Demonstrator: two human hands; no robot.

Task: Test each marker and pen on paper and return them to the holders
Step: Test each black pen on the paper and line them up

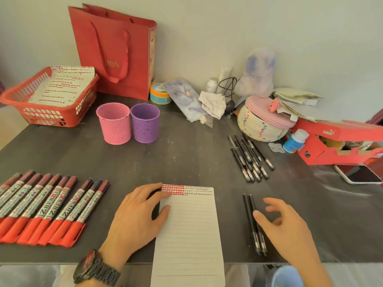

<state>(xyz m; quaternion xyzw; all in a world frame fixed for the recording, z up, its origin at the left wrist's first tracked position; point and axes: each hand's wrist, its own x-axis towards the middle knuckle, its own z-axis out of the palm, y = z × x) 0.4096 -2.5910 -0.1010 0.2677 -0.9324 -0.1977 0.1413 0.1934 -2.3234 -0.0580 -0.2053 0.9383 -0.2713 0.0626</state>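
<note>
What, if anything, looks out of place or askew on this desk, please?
The red shoebox at the right edge looks askew: its lid sits tilted, with a blue-labelled bottle poking out beneath. The lined paper overhangs the front edge of the table.

The leftmost markers (11,184) run off the left edge, and a blurred blue thing (287,276), perhaps a cup, is cut off at the bottom.

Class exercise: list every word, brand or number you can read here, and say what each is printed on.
"ZHENKU": barrels of the red markers.
"PUMA": lid of the red shoebox.
"HBA", in gold, any earlier letter unclear: red paper bag.
Too blurred to read: the markers' smaller print, the blue bottle label, the marks on the lined paper.
</note>
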